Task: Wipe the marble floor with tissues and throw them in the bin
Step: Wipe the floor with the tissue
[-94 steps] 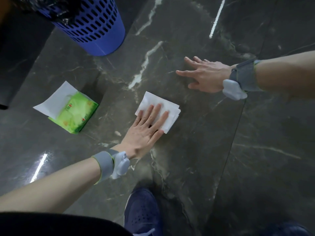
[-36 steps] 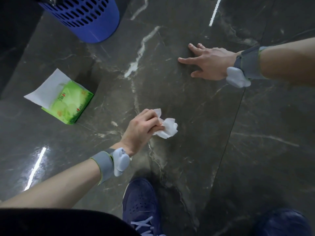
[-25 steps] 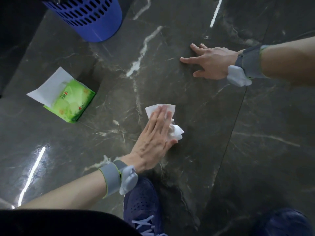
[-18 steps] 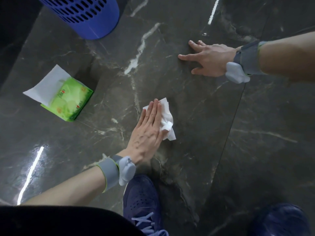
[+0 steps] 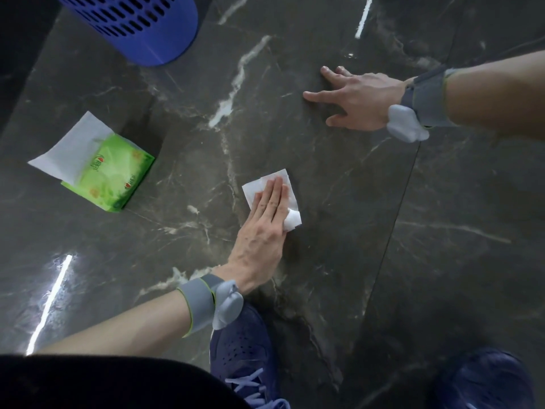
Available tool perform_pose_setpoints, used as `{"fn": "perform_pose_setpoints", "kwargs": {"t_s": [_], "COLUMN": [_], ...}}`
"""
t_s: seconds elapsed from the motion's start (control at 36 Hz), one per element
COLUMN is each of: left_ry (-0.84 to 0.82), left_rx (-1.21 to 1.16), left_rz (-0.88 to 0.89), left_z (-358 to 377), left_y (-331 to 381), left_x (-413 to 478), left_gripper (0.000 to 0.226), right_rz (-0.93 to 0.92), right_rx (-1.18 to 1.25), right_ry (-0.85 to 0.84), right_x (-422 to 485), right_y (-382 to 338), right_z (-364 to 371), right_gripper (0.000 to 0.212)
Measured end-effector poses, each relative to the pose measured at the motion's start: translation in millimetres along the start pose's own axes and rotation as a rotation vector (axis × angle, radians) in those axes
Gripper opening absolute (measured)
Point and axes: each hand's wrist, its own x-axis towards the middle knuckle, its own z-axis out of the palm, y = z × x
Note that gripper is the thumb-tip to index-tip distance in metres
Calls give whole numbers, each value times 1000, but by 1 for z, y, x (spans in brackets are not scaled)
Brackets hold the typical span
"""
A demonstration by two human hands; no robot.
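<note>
A white tissue [image 5: 253, 187] lies crumpled on the dark marble floor [image 5: 339, 202] near the middle of the view. My left hand [image 5: 264, 228] presses flat on it with straight fingers, covering most of it. My right hand [image 5: 358, 97] rests spread on the floor farther away to the right, holding nothing. The blue perforated bin [image 5: 138, 25] stands at the top left, its rim out of view.
A green tissue pack [image 5: 115, 175] with a white sheet sticking out lies on the floor at the left. My two dark blue shoes [image 5: 241, 352] sit at the bottom edge. A tile joint runs down the floor right of the tissue.
My left hand bunched the tissue up a second ago, then flattened onto it and slid it over the floor. My right hand stayed planted.
</note>
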Motion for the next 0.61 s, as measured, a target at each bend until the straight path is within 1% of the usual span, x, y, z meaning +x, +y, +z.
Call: {"fn": "perform_pose_setpoints", "kwargs": {"t_s": [0.08, 0.14, 0.31, 0.39, 0.47, 0.53, 0.61], "left_ry": [48, 51, -49, -82, -90, -75, -59], "left_rx": [-56, -64, -3, 61, 175, 213, 226], "left_rz": [-3, 42, 335, 450, 580, 602, 551], "left_z": [-1, -1, 0, -5, -16, -23, -34], "left_y": [-2, -4, 13, 11, -4, -13, -27], "left_x": [0, -3, -19, -21, -16, -17, -24], "left_gripper": [72, 71, 71, 57, 52, 52, 53], "right_rz": [-3, -3, 5, 7, 8, 6, 13], "right_rx": [-2, -3, -2, 0, 2, 4, 0], "right_ry": [5, 8, 1, 4, -2, 0, 2], "right_x": [0, 0, 0, 1, 0, 0, 0], "right_y": [0, 0, -1, -2, -1, -1, -2], "right_z": [1, 1, 1, 1, 1, 1, -1], "right_gripper": [65, 65, 66, 66, 66, 66, 66]}}
